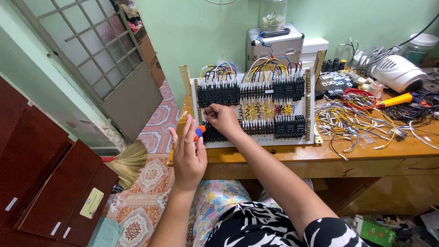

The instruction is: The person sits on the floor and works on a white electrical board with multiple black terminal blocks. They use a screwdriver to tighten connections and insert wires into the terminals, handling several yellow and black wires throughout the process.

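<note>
A white panel board (307, 110) stands on the wooden table, filled with rows of black relay blocks (219, 93) and yellow, blue and white wires. My right hand (222, 119) rests on the lower left of the board, fingers curled against a black block there. My left hand (187, 153) hovers in front of the board's left edge, fingers spread, with a small orange and blue tool (199, 132) just behind its fingertips. Whether the left hand grips that tool I cannot tell.
Loose cut wires (352, 121) are scattered on the wooden table (320, 153) to the right, with a yellow-handled tool (395, 100), small connectors and a white appliance (395, 71). A metal case (274, 43) stands behind the board. A broom (130, 162) and dark red panels (50, 178) lie left.
</note>
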